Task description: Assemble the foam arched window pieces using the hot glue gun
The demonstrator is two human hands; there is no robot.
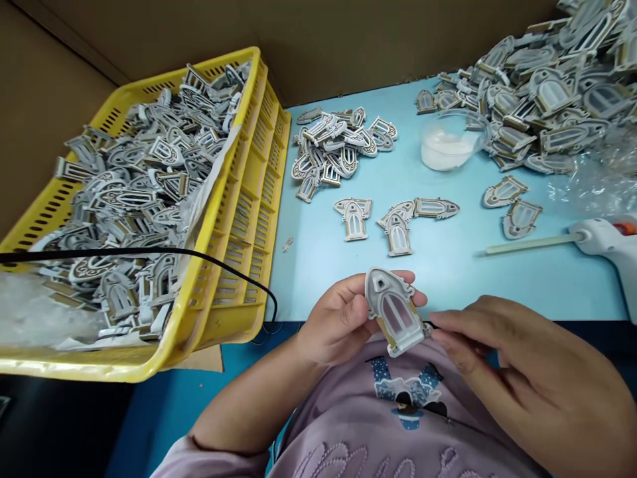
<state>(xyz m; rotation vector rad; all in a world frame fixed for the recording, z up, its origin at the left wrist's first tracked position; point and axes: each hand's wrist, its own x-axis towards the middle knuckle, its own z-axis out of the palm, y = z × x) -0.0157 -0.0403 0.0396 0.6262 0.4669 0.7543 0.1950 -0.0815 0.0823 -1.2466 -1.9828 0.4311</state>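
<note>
A small grey-white arched window piece (395,312) with gold edges is held up in front of my chest, just off the table's front edge. My left hand (343,315) grips its left side, thumb in front and fingers behind. At its lower right corner, my right hand (517,365) has thumb and index finger pinched together, touching the piece or something tiny there. Beyond my hands, a few similar pieces (399,234) lie on the light blue table (318,279), with a small heap of them (331,149) farther back.
At left stands a yellow crate (239,219) full of such pieces, a black cable (199,254) crossing it. A large pile (547,93) sits back right, beside a clear cup (445,146) of white material. A white glue gun (604,245) lies at right, its pale stick pointing left.
</note>
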